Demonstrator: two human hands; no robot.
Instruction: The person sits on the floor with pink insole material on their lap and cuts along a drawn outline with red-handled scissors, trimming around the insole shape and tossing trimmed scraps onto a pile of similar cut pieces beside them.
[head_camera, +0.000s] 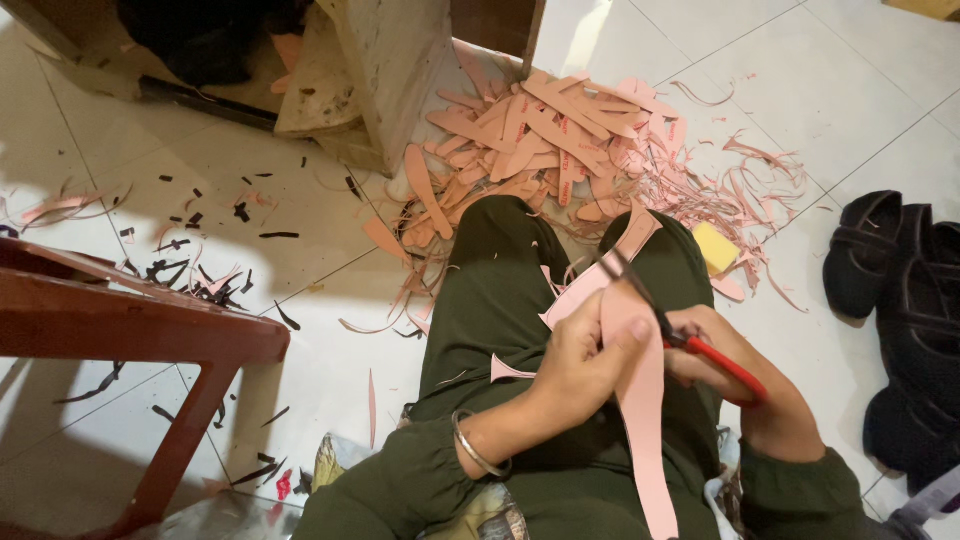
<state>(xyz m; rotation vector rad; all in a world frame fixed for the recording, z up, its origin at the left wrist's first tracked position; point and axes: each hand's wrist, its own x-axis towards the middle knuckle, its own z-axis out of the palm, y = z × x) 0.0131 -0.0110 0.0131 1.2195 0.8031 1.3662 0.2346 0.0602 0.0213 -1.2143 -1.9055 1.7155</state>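
White floor tiles (300, 390) carry everything here — one red stool (120, 325) at the left edge, one pair of black shoes (900, 300) at the right edge, and one big heap of pink cut-outs (560, 140) at the top, too many to count, ringed by curled trimmings. One yellow sponge-like block (716, 247) sits beside the person's knee.

Over the lap, the left hand (580, 370) pinches one long pink strip (640, 400), thumb pressed on its face. The right hand (730, 370) is closed round one pair of red-handled scissors (680, 325), blades parted at the strip's edge.

Risks, as I judge them: the blades sit close to the left thumb — a slip could nick it. The limp strip may twist, spoiling the cut line. Loose scraps underfoot could be slippery.
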